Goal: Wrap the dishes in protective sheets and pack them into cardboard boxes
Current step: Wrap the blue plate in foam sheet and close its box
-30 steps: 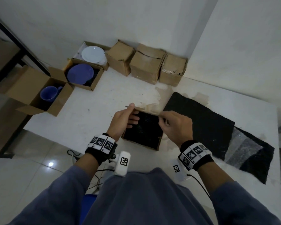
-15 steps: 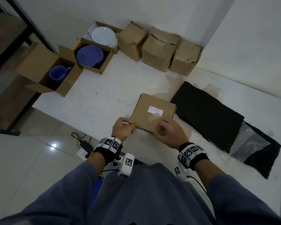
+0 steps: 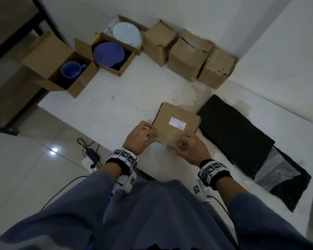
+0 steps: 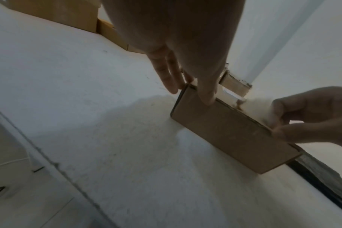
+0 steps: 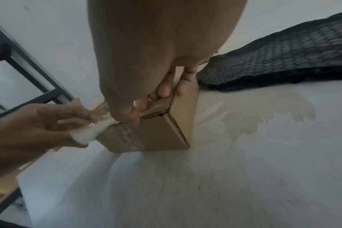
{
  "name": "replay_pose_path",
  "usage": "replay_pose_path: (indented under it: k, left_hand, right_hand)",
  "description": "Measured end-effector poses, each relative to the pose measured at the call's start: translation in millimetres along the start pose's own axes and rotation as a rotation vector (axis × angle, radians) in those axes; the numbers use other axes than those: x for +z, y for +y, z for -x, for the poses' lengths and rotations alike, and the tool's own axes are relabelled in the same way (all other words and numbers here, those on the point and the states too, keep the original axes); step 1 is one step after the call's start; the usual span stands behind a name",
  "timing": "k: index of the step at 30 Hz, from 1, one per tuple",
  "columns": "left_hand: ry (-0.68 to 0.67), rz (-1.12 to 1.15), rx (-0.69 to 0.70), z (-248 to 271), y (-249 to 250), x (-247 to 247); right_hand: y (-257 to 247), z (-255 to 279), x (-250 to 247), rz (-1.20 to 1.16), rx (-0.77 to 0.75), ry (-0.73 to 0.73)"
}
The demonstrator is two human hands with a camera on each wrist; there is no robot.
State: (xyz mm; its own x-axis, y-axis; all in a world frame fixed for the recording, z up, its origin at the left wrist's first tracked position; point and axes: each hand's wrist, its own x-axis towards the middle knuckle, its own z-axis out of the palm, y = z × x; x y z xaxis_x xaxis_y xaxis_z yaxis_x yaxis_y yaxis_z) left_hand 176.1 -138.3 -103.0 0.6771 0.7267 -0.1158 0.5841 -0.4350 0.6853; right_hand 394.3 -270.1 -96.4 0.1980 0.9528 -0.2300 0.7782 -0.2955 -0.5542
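Evidently one more dish is boxed: the labelled box (image 3: 176, 125) sits closed near the front edge of the table (image 3: 116, 109), left hand (image 3: 140, 137) and right hand (image 3: 189, 148) each pinching a near top corner with curled fingers. Behind stand three shut boxes (image 3: 188, 55). Judging by this, the blue mug (image 3: 70, 69), blue plate (image 3: 108, 54) and white plate (image 3: 126, 33) in open boxes are still bare, the black sheets (image 3: 237, 134) waiting alongside.
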Motion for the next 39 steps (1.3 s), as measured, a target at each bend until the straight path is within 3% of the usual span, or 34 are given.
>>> replay_pose_path:
  k: [7,12,16,24,31,39]
  left_hand:
    - [0.080,0.132,-0.127,-34,19,4]
    - [0.095,0.198,-0.192,-44,20,9]
    - [0.079,0.122,-0.169,-43,17,10]
    - [0.030,0.103,-0.171,-44,14,9]
    - [0.031,0.094,-0.187,-45,16,10]
    - [0.056,0.121,-0.203,-44,17,12]
  right_hand:
    - [9,-40,-25,0.030,0.098,0.092]
    - [5,-42,-20,0.015,0.026,0.089]
    - [3,-43,-16,-0.073,0.077,0.134]
    - [-3,-62,-12,0.057,0.151,0.095]
    - [-6,-61,0,0.184,0.047,0.257]
    - [-17,-67,13,0.347,0.143,0.274]
